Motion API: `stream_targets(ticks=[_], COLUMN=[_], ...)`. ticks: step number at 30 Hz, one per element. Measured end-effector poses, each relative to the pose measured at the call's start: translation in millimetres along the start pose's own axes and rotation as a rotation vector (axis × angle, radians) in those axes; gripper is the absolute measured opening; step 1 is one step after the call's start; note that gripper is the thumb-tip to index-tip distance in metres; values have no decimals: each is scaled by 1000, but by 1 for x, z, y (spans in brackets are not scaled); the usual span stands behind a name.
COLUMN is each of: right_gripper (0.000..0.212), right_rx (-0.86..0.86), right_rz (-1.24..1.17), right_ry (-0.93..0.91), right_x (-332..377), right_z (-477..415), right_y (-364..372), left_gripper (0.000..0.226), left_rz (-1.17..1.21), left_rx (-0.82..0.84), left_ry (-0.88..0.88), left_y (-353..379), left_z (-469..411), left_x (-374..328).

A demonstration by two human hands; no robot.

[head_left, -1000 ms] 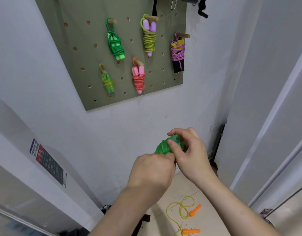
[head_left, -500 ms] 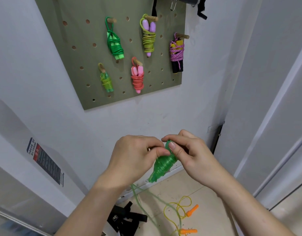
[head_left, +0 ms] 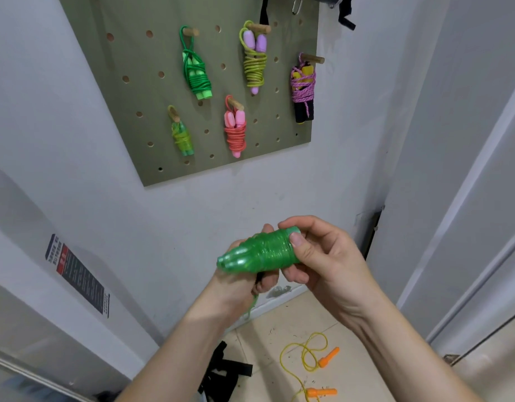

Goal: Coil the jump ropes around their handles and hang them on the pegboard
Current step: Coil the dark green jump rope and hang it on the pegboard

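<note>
White wall with an olive-green perforated pegboard point(head_left: 105, 82). Below it, in mid-air, the left hand point(head_left: 239, 282) curls its fingers under a tightly wound translucent green plastic jump rope bundle point(head_left: 262, 253); the right hand point(head_left: 323, 265), wrist raised, pinches the bundle's right end between thumb and fingers.

Off-task items: sticker, straps, door.
Sticker point(head_left: 76, 281) on left wall point(head_left: 33, 184); black straps point(head_left: 225, 374) on tile floor point(head_left: 282, 326); door point(head_left: 468, 140) at right.
</note>
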State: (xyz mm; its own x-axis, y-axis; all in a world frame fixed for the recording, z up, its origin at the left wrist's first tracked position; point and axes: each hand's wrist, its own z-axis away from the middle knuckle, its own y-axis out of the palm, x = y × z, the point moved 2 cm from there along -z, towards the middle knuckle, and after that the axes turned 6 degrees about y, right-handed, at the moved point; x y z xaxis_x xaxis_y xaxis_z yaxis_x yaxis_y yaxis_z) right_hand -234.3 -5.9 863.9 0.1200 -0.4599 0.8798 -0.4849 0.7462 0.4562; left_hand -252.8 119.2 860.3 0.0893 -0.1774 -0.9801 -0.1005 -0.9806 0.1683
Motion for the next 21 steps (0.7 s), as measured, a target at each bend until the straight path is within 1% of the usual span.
stream_targets(ticks=[2, 3, 6, 8, 10, 11, 13, 15, 16, 18, 21], right_gripper=[22, 21, 11, 9, 10, 11, 14, 15, 16, 19, 18], right_rx=[-63, -118, -269, -355, -440, -469, -486, -454, -429, -376, -302], right_rz=[-33, -8, 126, 167, 193, 236, 440, 742, 864, 1014, 1089], right_ry=[-8, -19, -54, -69, -77, -86, -134, -222, -260, -288, -281], right_x=[-6, -8, -12, -13, -10, -10, -10, -12, -13, -13, -7], right_z=[-3, -4, -7, -9, -13, -14, -17, -16, -15, -13, -15], right_y=[-3, -4, -9, -14, -19, -22, -24, -22, -20, -17, -18], left_gripper=[37, 32, 28, 28, 19, 19, 26, 23, 22, 28, 27], left_rz=[-44, -95, -268, -515, -799, -959, -1364, -1659, -1736, -1774, -1750], left_rx=[-85, -123, -171, -175, -160, -144, -106, -65, -56, -11, 87], left_ry=[-17, -30, -63, -33, 53, 112, 249, 392, 447, 503, 556], left_y=[0, -2, -1, -2, -2, -2, -2, -4, -5, -13, -24], left_z=[3, 4, 8, 12, 20, 24, 29, 28, 26, 20, 16], left_x=[11, 15, 17, 19, 17, 15, 9, 5, 0, -8, -20])
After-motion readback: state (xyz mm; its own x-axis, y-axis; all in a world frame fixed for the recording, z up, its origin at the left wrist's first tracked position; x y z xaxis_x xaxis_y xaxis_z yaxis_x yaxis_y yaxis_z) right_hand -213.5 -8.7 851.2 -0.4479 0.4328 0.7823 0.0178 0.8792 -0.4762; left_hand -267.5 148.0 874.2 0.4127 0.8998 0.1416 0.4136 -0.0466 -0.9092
